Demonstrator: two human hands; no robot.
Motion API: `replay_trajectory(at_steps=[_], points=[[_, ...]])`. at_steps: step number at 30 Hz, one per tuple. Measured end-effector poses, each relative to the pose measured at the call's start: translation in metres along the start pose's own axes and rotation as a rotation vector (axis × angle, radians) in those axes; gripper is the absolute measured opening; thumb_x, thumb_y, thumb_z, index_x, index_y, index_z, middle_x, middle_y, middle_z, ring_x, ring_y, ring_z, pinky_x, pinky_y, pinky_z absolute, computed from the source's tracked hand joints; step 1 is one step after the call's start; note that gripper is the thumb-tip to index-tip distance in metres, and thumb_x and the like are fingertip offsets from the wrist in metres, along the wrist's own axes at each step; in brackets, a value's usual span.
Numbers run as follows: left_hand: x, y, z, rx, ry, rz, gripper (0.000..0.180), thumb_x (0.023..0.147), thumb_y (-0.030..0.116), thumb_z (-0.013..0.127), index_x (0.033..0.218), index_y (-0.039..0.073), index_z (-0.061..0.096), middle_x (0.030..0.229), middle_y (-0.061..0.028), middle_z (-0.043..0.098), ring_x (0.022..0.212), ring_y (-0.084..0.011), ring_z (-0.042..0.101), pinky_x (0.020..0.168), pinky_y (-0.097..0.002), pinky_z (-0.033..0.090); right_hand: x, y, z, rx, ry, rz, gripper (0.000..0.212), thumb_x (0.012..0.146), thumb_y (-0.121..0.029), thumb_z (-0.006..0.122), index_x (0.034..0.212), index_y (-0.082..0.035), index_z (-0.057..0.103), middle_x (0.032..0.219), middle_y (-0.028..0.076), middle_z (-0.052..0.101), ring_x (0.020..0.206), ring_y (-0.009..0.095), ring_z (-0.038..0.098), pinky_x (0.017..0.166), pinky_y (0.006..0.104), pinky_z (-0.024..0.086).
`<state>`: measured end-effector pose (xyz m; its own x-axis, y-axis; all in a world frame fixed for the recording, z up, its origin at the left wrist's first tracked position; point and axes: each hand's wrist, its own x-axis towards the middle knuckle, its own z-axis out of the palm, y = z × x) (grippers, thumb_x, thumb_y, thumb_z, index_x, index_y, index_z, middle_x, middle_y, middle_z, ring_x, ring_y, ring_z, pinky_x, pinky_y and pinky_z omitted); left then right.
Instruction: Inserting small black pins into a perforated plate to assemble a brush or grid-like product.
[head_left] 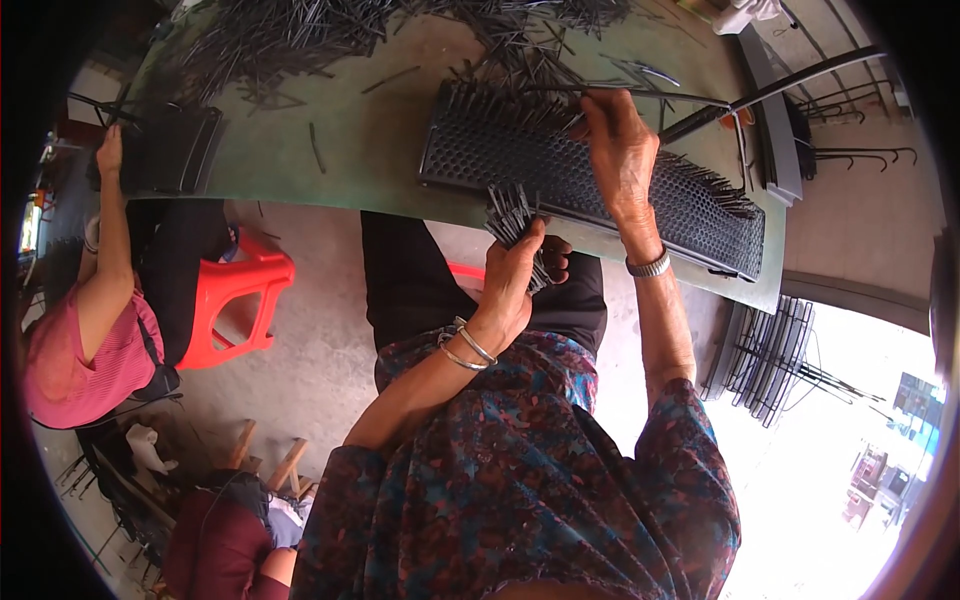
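My left hand is closed around a bundle of thin dark rods, held upright just off the table's near edge. Under my right hand lies a long black perforated tray, slanting down to the right. Its face is a honeycomb of small holes. Thin rods stand in the holes along its far side, and more stand toward its right end. My right fingers are pinched at that far row, on what looks like a single thin dark rod; the fingertips partly hide it.
A large heap of loose rods covers the far part of the green table. A black metal bar reaches in from the right. On the left, a person in pink works at another black tray beside a red stool.
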<state>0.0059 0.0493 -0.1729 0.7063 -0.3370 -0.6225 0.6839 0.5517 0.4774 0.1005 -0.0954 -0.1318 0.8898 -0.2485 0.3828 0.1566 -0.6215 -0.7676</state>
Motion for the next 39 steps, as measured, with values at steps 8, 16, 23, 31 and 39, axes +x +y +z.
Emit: replay_trajectory(at_steps=[8,16,23,31,39], points=[[-0.005,0.007,0.006,-0.035,-0.042,-0.005,0.028,0.093,0.026,0.061,0.104,0.001,0.062,0.077,-0.0092,0.065,0.064,-0.0145,0.06,0.053,-0.0288,0.049,0.006,0.001,-0.007,0.022,-0.028,-0.002,0.009,0.09,-0.006,0.06,0.097,-0.001,0.062,0.071,0.006,0.066,0.06,0.01,0.062,0.056,0.0248,0.047],[-0.002,0.004,0.001,-0.041,-0.13,-0.015,0.026,0.094,0.028,0.06,0.108,0.005,0.057,0.076,-0.003,0.057,0.059,-0.0085,0.046,0.053,-0.0254,0.038,0.005,0.001,-0.004,0.088,-0.082,-0.065,0.012,0.089,-0.007,0.064,0.1,-0.003,0.065,0.076,0.004,0.069,0.07,0.006,0.061,0.064,0.0227,0.047],[-0.002,0.004,0.002,-0.085,-0.098,0.01,0.022,0.095,0.026,0.059,0.102,0.005,0.06,0.071,-0.005,0.057,0.055,-0.0088,0.044,0.047,-0.0249,0.037,0.005,0.01,-0.002,-0.009,-0.023,-0.088,0.011,0.089,-0.005,0.062,0.1,-0.002,0.065,0.081,0.005,0.07,0.073,0.007,0.063,0.066,0.0227,0.048],[-0.001,0.002,-0.001,-0.1,-0.111,0.022,0.023,0.095,0.027,0.059,0.1,0.004,0.06,0.072,-0.0062,0.059,0.055,-0.0096,0.047,0.047,-0.0249,0.038,0.005,0.015,0.001,0.08,0.039,-0.127,0.008,0.087,-0.003,0.063,0.095,-0.004,0.064,0.072,0.008,0.068,0.063,0.013,0.062,0.06,0.0274,0.047],[-0.004,0.007,-0.001,-0.048,-0.105,0.033,0.03,0.094,0.028,0.06,0.107,0.001,0.061,0.072,-0.0077,0.062,0.057,-0.0133,0.055,0.046,-0.0249,0.04,0.005,0.019,0.001,-0.287,-0.032,-0.376,0.013,0.083,-0.01,0.069,0.096,-0.008,0.069,0.088,0.007,0.064,0.079,0.022,0.063,0.07,0.0327,0.049]])
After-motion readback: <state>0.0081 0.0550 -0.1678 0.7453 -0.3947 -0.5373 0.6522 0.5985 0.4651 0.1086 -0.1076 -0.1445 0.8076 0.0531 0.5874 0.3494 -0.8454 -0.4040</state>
